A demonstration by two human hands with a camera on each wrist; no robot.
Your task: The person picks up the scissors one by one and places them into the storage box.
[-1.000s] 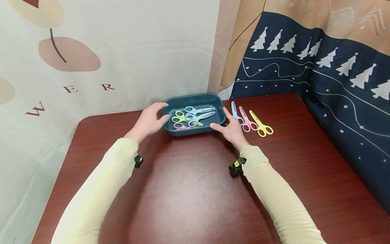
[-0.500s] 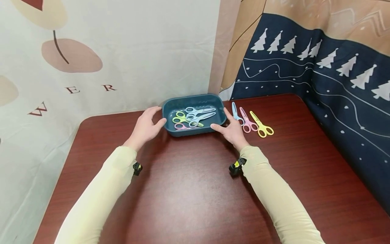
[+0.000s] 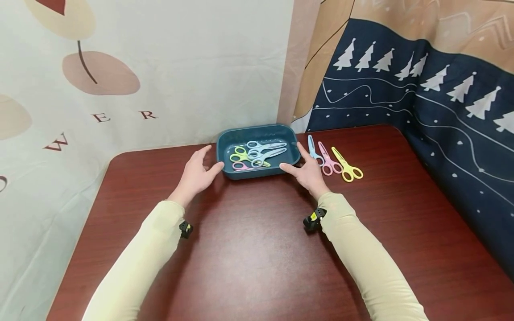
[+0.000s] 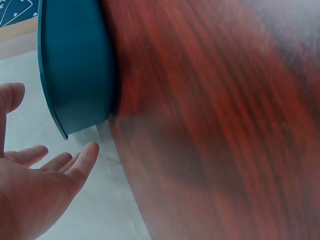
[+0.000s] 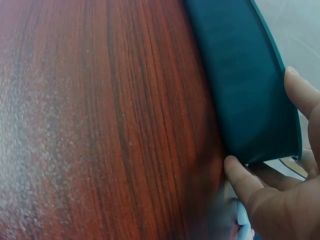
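A dark teal plastic tray (image 3: 257, 174) sits at the back of the table. In it lie two light blue scissors (image 3: 270, 146), green scissors (image 3: 239, 155) and pink scissors (image 3: 240, 166), partly hidden under the others. My left hand (image 3: 196, 176) is spread beside the tray's left end; in the left wrist view its fingers are apart from the tray wall (image 4: 77, 65). My right hand (image 3: 310, 173) touches the tray's front right corner with thumb and fingers wide. In the right wrist view the thumb (image 5: 299, 87) meets the rim and a fingertip is low by the base.
Right of the tray, blue scissors (image 3: 311, 146), pink scissors (image 3: 327, 161) and yellow scissors (image 3: 346, 166) lie side by side on the reddish-brown table (image 3: 249, 249). A pale printed cloth (image 3: 209, 71) hangs behind, and a navy tree-patterned cloth (image 3: 369, 98) at the right.
My left hand has let go of the tray's left rim and drawn back to the left and slightly nearer. The right hand keeps its place at the corner; the scissors have not moved.
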